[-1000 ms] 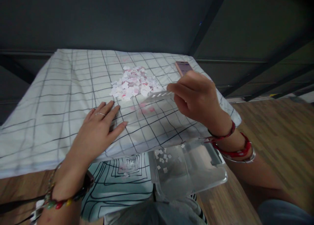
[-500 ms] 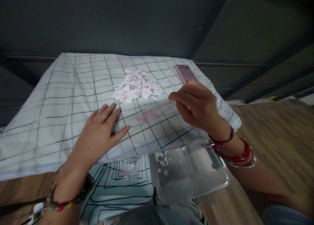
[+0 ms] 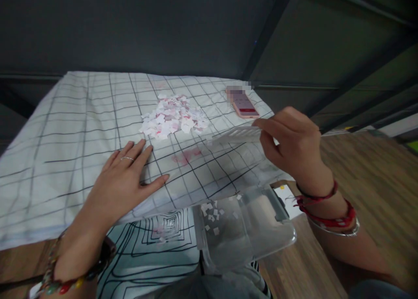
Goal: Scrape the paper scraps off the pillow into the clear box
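Note:
My left hand (image 3: 127,177) rests palm down on the checked cloth (image 3: 88,129), fingers spread and a ring on one of them. Beyond its fingertips is a heap of small white paper scraps (image 3: 174,116), some with pink or red marks. On the right, my right hand (image 3: 290,142) is raised over the cloth and pinches a thin, flat, pale translucent piece (image 3: 240,134) with light stripes; its exact kind is unclear. That piece points left, above a pinkish stain (image 3: 186,156) on the cloth.
A pink-edged phone (image 3: 243,104) lies at the back right of the cloth. Below the front edge, a clear plastic box (image 3: 251,246) holds several paper scraps. A white item (image 3: 289,202) is beside it. Dark panels (image 3: 146,29) stand behind.
My right hand has moved right with the pale piece, which now shows light stripes. My left hand stays flat on the cloth. The whole view has shifted slightly.

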Demonstrator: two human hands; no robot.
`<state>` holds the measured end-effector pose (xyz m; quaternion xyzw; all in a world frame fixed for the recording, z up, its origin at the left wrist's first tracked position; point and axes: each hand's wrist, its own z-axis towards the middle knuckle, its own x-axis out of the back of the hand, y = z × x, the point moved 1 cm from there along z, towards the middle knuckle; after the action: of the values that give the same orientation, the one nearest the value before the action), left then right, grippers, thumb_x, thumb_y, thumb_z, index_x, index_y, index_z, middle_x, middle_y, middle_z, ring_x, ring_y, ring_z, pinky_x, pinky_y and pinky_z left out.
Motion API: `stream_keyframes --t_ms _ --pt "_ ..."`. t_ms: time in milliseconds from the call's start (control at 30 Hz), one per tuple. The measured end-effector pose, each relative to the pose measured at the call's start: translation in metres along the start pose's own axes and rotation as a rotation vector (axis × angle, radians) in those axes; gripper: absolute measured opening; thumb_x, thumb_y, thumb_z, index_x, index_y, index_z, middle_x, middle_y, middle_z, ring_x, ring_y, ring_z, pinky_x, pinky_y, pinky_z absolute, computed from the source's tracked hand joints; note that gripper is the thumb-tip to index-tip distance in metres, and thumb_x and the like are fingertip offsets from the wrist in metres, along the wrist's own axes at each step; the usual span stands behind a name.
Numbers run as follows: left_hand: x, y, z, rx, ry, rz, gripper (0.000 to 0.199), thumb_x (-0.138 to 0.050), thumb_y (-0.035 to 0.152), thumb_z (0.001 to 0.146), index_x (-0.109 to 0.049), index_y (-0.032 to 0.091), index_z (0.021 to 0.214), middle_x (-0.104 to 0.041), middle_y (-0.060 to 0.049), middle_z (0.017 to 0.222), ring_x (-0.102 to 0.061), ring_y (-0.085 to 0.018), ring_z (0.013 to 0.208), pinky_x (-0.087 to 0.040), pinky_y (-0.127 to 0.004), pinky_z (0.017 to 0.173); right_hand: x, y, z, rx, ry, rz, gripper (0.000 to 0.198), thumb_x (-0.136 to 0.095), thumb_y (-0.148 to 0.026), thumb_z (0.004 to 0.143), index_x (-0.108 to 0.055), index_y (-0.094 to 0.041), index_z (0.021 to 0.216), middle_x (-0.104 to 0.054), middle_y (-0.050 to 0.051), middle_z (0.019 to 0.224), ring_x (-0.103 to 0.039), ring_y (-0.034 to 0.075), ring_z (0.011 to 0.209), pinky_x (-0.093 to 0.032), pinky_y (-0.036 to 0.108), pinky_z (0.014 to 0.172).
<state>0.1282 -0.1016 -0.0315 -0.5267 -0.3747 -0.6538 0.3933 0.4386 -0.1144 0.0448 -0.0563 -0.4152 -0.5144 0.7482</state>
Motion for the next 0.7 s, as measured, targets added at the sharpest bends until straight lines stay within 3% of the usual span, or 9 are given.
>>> stream_keyframes --t_ms 233,400,500,700 --pt "0.003 0.001 0.000 -0.010 -0.007 -0.001 0.063 -0.042 0.053 0.085 -0.037 0.012 0.133 -0.037 -0.020 0.146 -0.029 -0.037 0.136 -0.029 -0.056 0.108 -0.033 0.005 0.007 -0.074 0.030 -0.055 0.021 -0.042 -0.012 0.080 -0.061 -0.021 0.084 -0.052 0.002 0.065 -0.046 0.017 0.066 -0.035 0.031 0.059" --pt "0.002 0.001 0.000 -0.011 -0.007 -0.018 0.064 -0.041 0.054 0.085 -0.037 0.012 0.133 -0.038 -0.018 0.146 -0.029 -0.038 0.136 -0.029 -0.057 0.108 -0.024 0.008 0.006 -0.071 0.059 -0.056 0.021 -0.042 -0.012 0.082 -0.061 -0.020 0.086 -0.052 0.004 0.064 -0.044 0.018 0.066 -0.036 0.032 0.060" --pt "-0.002 -0.002 0.000 -0.004 0.027 -0.013 0.068 -0.036 0.060 0.083 -0.039 0.013 0.133 -0.040 -0.016 0.146 -0.031 -0.037 0.136 -0.030 -0.057 0.107 -0.018 0.008 0.004 -0.087 0.011 -0.026 0.023 -0.040 -0.012 0.083 -0.061 -0.019 0.089 -0.053 0.004 0.065 -0.044 0.019 0.067 -0.037 0.033 0.061" --pt "-0.005 -0.004 0.000 -0.018 0.035 0.024 0.073 -0.027 0.062 0.085 -0.043 0.009 0.132 -0.040 -0.018 0.145 -0.032 -0.035 0.136 -0.030 -0.054 0.108 -0.031 0.009 0.006 -0.102 -0.066 -0.027 0.023 -0.040 -0.013 0.083 -0.061 -0.019 0.090 -0.052 0.004 0.069 -0.045 0.020 0.070 -0.035 0.033 0.062"
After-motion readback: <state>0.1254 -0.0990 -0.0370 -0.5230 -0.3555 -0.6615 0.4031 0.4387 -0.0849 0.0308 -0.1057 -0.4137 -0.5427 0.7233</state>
